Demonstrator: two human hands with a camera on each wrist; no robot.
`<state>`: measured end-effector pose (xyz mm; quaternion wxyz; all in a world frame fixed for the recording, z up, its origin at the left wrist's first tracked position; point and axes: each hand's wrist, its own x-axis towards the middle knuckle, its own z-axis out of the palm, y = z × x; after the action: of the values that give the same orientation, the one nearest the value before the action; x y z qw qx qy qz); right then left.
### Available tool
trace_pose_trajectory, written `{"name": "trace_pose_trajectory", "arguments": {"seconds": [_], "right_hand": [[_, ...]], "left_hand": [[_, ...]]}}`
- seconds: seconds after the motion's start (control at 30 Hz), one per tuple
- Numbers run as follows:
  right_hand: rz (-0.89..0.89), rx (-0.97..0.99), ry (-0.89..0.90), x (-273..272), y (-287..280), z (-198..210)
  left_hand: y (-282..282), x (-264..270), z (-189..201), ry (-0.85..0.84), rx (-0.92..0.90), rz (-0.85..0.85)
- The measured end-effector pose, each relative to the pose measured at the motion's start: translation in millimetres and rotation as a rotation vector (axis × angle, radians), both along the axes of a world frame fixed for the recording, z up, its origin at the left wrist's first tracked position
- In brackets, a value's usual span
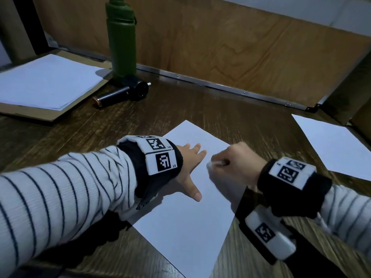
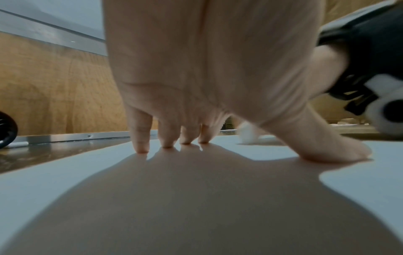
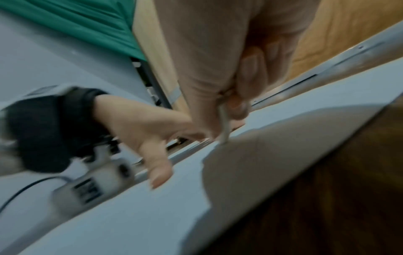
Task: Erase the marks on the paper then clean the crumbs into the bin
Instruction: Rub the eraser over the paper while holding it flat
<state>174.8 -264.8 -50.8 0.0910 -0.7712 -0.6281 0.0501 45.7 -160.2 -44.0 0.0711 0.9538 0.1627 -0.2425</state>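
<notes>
Paper point(image 1: 180, 227) lies on the dark wood table point(image 1: 251, 121), near centre, one corner pointing to 12 o'clock. Left hand point(image 1: 189, 167) lies flat on the sheet's upper part, fingers straight and slightly spread, thumb splayed toward 5 o'clock; fingertips point(image 2: 141, 146) touch the paper. Right hand point(image 1: 239, 159), at 3 o'clock of the left and near it, curls thumb and fingers around a white eraser point(image 1: 215, 163); eraser tip touches the sheet in the right wrist view, motion-blurred. No marks or crumbs can be made out. Second sheet point(image 1: 337, 145) at 2 o'clock, well apart. Black cylindrical tool point(image 1: 128, 92) at 11 o'clock, green bottle point(image 1: 122, 43) upright just behind it. Paper stack point(image 1: 46, 83) on a brown board at 10 o'clock.
</notes>
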Motion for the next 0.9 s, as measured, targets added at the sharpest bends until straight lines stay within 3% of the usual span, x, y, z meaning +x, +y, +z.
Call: {"name": "trace_pose_trajectory", "arguments": {"seconds": [0.1, 0.17, 0.27, 0.37, 0.53, 0.77, 0.83, 0.9], "right_hand": [[0.235, -0.189, 0.138, -19, -19, 5], [0.192, -0.182, 0.117, -10, -16, 6], [0.033, 0.001, -0.038, 9, -3, 5], [0.010, 0.048, -0.067, 5, -2, 3], [0.266, -0.247, 0.219, -24, -28, 8], [-0.053, 0.097, -0.052, 1, 0, 0], [0.034, 0.057, -0.004, -8, -10, 0], [0.230, -0.126, 0.113, -19, -25, 3]], "left_hand": [[0, 0, -1, 0.005, -0.002, 0.005], [0, 0, 0, 0.011, 0.003, 0.004], [-1, 0, 4, 0.017, 0.007, 0.000], [-2, 0, 3, 0.015, 0.009, 0.001], [-1, 0, 1, 0.019, 0.007, 0.008], [-3, 0, 2, 0.027, 0.021, 0.001], [-2, 0, 1, 0.014, 0.013, 0.008], [-2, 0, 0, 0.013, 0.007, 0.013]]}}
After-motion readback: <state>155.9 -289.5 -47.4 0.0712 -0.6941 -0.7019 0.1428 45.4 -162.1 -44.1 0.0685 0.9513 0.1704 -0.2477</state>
